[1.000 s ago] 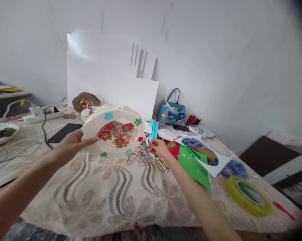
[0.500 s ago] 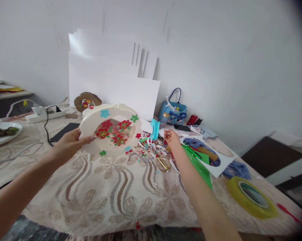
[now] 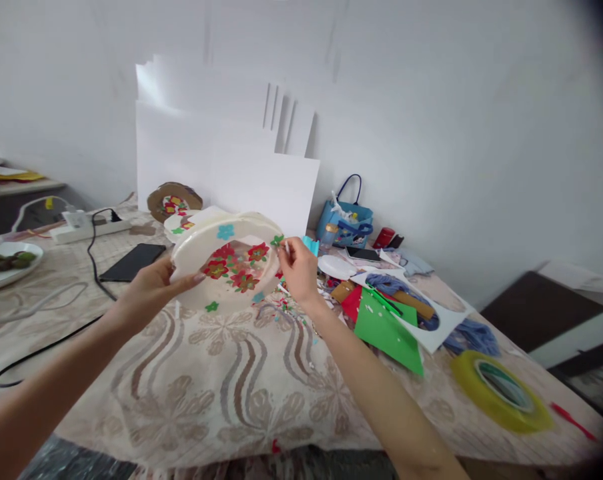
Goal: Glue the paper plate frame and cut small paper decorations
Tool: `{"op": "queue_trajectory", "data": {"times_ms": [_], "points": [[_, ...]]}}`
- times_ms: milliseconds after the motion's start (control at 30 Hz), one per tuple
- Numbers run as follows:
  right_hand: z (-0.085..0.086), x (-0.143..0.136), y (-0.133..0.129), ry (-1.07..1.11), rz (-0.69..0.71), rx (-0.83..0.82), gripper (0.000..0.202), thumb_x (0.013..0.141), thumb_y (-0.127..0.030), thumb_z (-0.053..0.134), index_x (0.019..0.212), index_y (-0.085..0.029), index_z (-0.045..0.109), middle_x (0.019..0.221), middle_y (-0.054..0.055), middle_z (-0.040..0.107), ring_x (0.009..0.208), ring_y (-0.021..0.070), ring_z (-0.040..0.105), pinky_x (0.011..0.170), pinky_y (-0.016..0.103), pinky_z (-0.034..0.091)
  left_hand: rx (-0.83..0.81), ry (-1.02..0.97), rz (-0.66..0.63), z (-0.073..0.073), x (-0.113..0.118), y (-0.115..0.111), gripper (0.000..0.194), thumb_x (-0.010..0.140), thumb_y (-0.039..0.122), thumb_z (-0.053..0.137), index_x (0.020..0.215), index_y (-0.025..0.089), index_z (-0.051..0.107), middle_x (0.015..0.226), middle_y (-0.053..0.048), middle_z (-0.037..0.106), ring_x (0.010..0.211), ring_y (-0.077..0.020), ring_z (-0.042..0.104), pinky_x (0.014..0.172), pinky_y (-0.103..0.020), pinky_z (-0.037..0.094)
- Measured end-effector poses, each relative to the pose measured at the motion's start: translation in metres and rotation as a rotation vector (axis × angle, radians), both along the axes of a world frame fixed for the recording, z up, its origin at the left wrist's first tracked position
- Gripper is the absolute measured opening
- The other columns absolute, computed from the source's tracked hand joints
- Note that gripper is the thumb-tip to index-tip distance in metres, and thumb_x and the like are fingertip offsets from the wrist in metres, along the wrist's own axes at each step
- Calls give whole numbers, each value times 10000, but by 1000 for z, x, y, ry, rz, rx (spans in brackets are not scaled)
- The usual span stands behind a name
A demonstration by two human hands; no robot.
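"Looking at that white round frame (image 3: 229, 267), what could go wrong?"

"Twisting, I'd say: the person's left grip (image 3: 150, 287) clasps only its left edge, so a hard push from the right grip (image 3: 300, 270) could swing the right side away."

"Does that right one hold anything?"

"It is drawn together at the right rim, by a green flower (image 3: 277, 240), but I can't tell whether anything is pinched inside. And if the frame dips, it might drag through those paper scraps (image 3: 284, 305) below its right side."

"How does it look to you?"

"Glossy and tilted, left of the middle over the desk (image 3: 191, 413); red flowers (image 3: 215, 269) crowd a seemingly see-through window (image 3: 244, 251), and small blue flowers (image 3: 225, 231) dot the pale face."
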State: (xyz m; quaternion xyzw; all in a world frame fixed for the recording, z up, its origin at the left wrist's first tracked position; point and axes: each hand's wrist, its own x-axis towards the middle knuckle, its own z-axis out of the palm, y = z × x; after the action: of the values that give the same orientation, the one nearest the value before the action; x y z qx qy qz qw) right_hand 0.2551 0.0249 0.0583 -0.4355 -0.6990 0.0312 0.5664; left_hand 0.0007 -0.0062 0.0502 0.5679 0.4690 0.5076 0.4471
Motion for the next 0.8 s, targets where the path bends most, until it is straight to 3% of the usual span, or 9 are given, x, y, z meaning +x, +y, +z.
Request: {"op": "queue_trajectory", "data": {"times_ms": [200,367,633,733,800], "points": [[-5,-3,10,-73,-75,105,73,836,-201,441,809,-197,508,709,-12,543,652,139,523,653,240,391,10,15,-12,0,2,-4,400,598,341,789,919,166,627,761,-5,725,653,-156,657,571,-231,564],[-8,4,8,-105,-107,63,78,821,-189,442,782,-195,509,666,-31,516,604,119,498,623,224,376,11,5,16,-3,-4,-2,401,584,334,800,906,165,630,739,-1,728,629,-145,659,576,-218,563],[-37,76,16,-105,-208,-165,129,827,-220,413,827,-180,536,649,-10,553,541,133,525,576,240,382,17,2,130,2,-30,6,467,504,342,818,904,152,669,657,-6,728,546,-152,648,498,-204,550],[-46,104,23,-179,-142,-314,130,804,-203,450,789,-176,577,581,-15,565,494,136,527,551,239,384,90,-2,213,13,-37,5,407,474,328,801,829,166,689,620,27,716,529,-127,631,502,-168,539],[-49,114,26,-248,-63,-401,83,759,-198,533,749,-174,611,632,7,619,576,152,569,608,249,407,144,31,287,21,-38,3,337,501,338,766,782,168,693,619,38,712,543,-114,625,511,-143,528]]}}
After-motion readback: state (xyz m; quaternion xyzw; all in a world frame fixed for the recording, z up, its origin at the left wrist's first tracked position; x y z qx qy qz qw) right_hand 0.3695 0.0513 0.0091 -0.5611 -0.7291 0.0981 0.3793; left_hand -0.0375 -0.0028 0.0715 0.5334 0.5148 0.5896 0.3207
